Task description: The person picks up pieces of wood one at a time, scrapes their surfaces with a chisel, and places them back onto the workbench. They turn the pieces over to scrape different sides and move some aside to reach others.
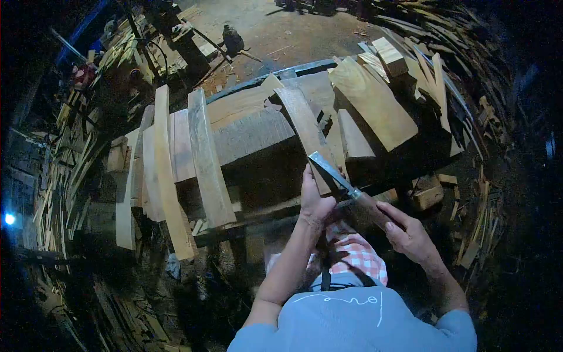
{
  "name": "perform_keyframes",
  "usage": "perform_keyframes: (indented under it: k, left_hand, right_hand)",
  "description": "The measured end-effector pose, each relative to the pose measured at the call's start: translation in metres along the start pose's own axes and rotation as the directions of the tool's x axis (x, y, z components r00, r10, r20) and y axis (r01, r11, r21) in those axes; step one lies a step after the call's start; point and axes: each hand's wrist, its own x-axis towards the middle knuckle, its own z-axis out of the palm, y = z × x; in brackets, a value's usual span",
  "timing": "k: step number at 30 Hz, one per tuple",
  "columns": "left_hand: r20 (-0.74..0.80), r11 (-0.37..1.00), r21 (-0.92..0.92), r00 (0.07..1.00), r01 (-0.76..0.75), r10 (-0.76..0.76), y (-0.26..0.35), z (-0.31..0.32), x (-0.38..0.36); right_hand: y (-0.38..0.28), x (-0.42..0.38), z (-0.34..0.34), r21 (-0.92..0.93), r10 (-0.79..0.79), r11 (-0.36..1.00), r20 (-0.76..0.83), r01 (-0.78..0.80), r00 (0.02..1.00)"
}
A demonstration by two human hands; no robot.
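A chisel (pixel 331 171) with a flat metal blade and a wooden handle is in my right hand (pixel 409 234), whose fingers wrap round the handle. Its blade tip lies over the lower part of a long narrow wood strip (pixel 302 117). My left hand (pixel 315 196) grips that strip near its lower end, with the thumb and fingers partly hidden by the wood. The strip slants up and away over a thick rough block (pixel 252 136) on the workbench.
Long boards (pixel 208 164) lean across the bench on the left. A wide pale board (pixel 375 105) lies at the right, near squared blocks (pixel 389 56). Wood scraps (pixel 70 170) are piled around both sides. A bright lamp (pixel 9 219) shines at far left.
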Motion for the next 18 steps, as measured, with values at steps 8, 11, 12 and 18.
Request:
perform_keyframes:
  k: [8, 11, 12, 18]
  left_hand:
    - [0.146, 1.000, 0.008, 0.989, -0.017, 0.016, 0.007, -0.016, 0.003]
    - [0.167, 0.998, 0.058, 0.986, -0.014, 0.004, 0.010, -0.020, 0.003]
    - [0.166, 0.998, 0.064, 0.986, -0.012, 0.001, 0.009, -0.013, 0.000]
    - [0.282, 0.996, 0.091, 0.958, 0.023, -0.048, 0.011, -0.013, -0.002]
  right_hand:
    - [-0.007, 0.058, 0.001, 0.076, -0.179, 0.981, -0.001, 0.179, 0.984]
    - [-0.018, 0.074, -0.001, 0.063, -0.062, 0.996, 0.024, 0.060, 0.998]
    - [-0.019, 0.092, -0.001, -0.005, -0.174, 0.985, 0.004, 0.174, 0.985]
    - [-0.060, 0.223, -0.008, -0.059, -0.204, 0.977, 0.024, 0.205, 0.979]
